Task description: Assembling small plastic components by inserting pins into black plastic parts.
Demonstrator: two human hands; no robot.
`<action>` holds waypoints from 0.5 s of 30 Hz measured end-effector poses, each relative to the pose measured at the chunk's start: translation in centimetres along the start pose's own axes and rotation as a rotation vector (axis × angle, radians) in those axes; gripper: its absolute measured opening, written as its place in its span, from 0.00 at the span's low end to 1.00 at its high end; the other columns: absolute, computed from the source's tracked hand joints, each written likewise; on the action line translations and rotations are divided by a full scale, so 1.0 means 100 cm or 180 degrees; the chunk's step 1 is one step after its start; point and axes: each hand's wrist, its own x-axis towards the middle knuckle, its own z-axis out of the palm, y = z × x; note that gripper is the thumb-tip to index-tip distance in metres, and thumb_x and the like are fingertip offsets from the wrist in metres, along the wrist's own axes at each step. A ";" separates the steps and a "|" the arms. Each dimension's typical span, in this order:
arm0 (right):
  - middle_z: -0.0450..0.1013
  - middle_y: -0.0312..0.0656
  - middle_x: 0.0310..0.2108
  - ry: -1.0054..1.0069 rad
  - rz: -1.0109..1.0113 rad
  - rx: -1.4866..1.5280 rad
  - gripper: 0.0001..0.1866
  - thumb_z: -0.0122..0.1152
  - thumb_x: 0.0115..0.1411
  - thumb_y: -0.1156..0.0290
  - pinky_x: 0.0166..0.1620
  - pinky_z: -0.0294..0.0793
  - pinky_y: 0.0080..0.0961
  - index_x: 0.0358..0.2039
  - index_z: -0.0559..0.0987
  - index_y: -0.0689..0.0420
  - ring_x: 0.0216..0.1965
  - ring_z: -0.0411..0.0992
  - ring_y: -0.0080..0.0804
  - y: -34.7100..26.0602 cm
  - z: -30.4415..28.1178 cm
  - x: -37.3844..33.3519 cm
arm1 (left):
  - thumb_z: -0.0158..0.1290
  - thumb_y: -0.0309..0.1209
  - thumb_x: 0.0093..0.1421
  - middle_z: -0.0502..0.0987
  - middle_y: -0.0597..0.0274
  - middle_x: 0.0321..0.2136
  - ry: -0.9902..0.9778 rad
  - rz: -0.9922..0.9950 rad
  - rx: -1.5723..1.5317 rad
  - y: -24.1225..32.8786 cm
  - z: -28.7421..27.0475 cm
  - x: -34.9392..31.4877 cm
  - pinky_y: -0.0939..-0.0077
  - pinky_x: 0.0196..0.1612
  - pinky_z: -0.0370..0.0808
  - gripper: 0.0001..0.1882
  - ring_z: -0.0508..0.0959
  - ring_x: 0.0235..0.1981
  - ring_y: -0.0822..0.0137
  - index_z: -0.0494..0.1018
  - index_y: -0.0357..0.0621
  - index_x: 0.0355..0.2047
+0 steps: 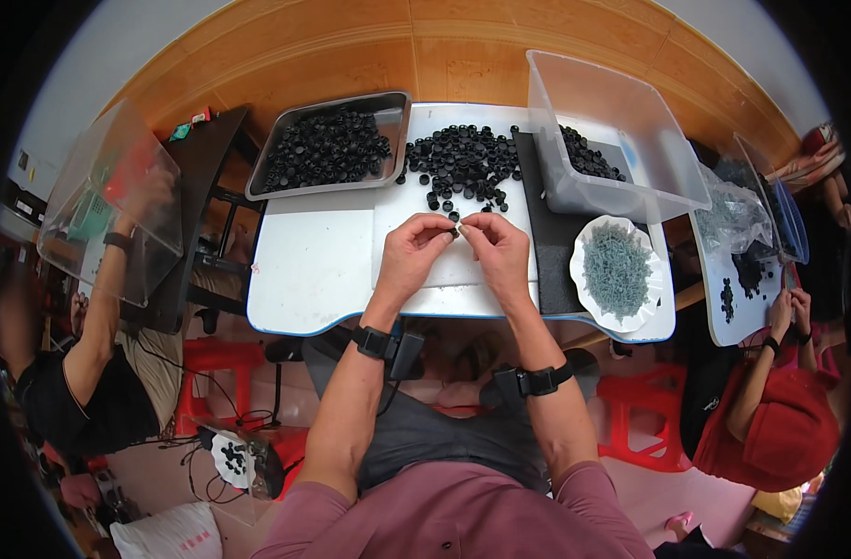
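My left hand [409, 256] and my right hand [500, 254] meet over the near middle of a white table, fingertips pinched close together. A small black cap [453, 233] sits in my left fingertips. My right thumb and finger close against it on a tiny pale spot that is too small to name. Just beyond my fingers, a loose pile of round black caps [463, 154] spreads over the tabletop. To the right of my right hand, a white scalloped plate [659, 279] holds a heap of small grey-green pieces [617, 270].
A metal tray [402, 121] of black caps lies back left. A translucent bin [621, 200] with black parts stands back right, partly on a black mat [558, 279]. People work at side tables left and right. Red stools [645, 410] stand below.
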 end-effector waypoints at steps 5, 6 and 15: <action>0.78 0.31 0.27 0.0036 -0.0073 -0.0076 0.05 0.68 0.63 0.76 0.25 0.65 0.13 0.38 0.85 0.63 0.23 0.68 0.11 0.001 -0.001 -0.001 | 0.59 0.16 0.62 0.80 0.60 0.45 0.0008 0.0043 0.0013 0.001 0.003 0.000 0.78 0.53 0.79 0.09 0.82 0.46 0.71 0.80 0.34 0.43; 0.79 0.31 0.26 0.0042 -0.0100 -0.0120 0.05 0.68 0.61 0.76 0.25 0.65 0.14 0.37 0.85 0.62 0.23 0.68 0.11 0.001 -0.002 -0.002 | 0.59 0.16 0.62 0.80 0.60 0.45 0.0004 0.0061 0.0026 0.001 0.004 0.000 0.78 0.53 0.79 0.09 0.82 0.45 0.71 0.80 0.34 0.43; 0.81 0.40 0.30 0.0005 -0.0607 -0.0672 0.07 0.70 0.57 0.75 0.29 0.73 0.22 0.37 0.85 0.60 0.24 0.74 0.24 -0.003 0.005 -0.004 | 0.57 0.16 0.63 0.82 0.59 0.44 0.0035 0.0043 0.0096 0.000 0.001 0.000 0.78 0.53 0.79 0.10 0.82 0.45 0.71 0.79 0.34 0.45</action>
